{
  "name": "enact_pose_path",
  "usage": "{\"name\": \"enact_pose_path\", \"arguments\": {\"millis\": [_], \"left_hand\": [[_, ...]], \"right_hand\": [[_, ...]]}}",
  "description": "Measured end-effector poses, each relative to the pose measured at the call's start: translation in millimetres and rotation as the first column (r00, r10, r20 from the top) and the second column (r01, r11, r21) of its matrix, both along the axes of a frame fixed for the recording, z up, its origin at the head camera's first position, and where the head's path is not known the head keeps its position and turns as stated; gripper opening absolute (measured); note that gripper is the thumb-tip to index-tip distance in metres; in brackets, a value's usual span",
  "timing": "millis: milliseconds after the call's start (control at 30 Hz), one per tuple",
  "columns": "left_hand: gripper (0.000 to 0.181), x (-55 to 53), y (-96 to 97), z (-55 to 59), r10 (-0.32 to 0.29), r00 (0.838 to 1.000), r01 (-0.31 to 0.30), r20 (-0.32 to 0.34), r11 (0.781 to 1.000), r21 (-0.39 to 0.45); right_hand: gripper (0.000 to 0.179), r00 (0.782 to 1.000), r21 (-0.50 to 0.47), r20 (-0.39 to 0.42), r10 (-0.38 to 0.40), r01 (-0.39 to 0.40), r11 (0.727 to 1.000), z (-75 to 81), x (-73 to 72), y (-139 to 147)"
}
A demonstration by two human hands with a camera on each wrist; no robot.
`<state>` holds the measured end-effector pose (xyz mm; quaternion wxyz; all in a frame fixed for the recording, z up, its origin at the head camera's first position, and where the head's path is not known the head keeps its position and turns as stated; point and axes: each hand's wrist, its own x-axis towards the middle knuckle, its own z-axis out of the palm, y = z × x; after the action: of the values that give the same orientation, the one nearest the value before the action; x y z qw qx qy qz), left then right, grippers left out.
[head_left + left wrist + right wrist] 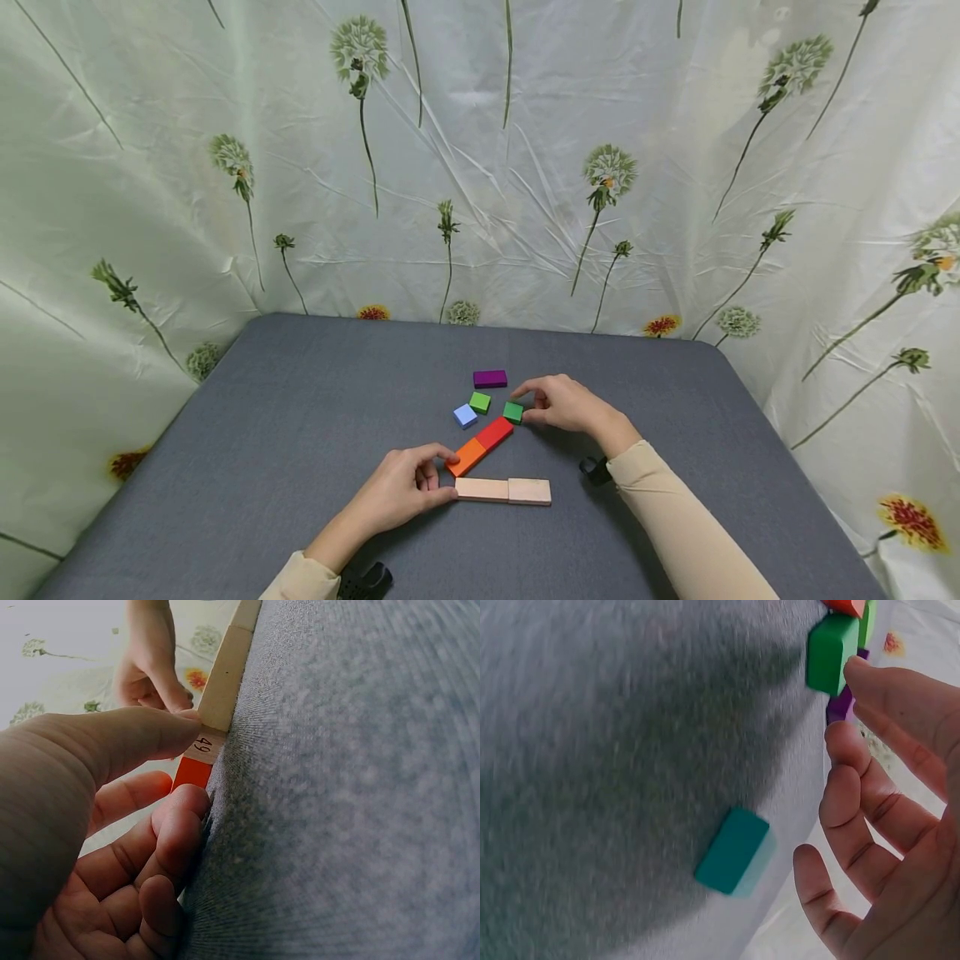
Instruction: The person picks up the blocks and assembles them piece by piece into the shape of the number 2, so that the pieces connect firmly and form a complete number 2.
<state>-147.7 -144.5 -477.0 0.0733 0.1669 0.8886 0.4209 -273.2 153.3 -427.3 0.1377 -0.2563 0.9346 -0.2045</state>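
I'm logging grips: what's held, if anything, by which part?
Holds unclear: left hand touches left ends of orange block and nearest wooden block; right hand is at dark green block.

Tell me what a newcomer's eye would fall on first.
Likely the orange block and red block, lined up end to end between the left hand and right hand. Next, perhaps, the purple block beyond the light green block, then the dandelion prints on the pale cloth behind.
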Motion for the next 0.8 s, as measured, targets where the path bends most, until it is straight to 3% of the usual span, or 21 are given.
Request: {"name": "enact_pose_path", "arguments": {"millis": [267,800], "left_hand": [[0.036,0.1,-0.2,-0.1,0.002,1.0,-0.002,0.0,1.0,0.001],[0.036,-0.1,-0.1,-0.1,-0.003,1.0,0.003,-0.002,1.0,0.0]], "right_hand": [[0.034,0.998,0.006,-0.043,-0.044,0.044,0.999,5.9,-2.8,21],[0.032,0.987,0.022,-0.051,-0.151,0.153,0.988,5.9,0.3,54]]}}
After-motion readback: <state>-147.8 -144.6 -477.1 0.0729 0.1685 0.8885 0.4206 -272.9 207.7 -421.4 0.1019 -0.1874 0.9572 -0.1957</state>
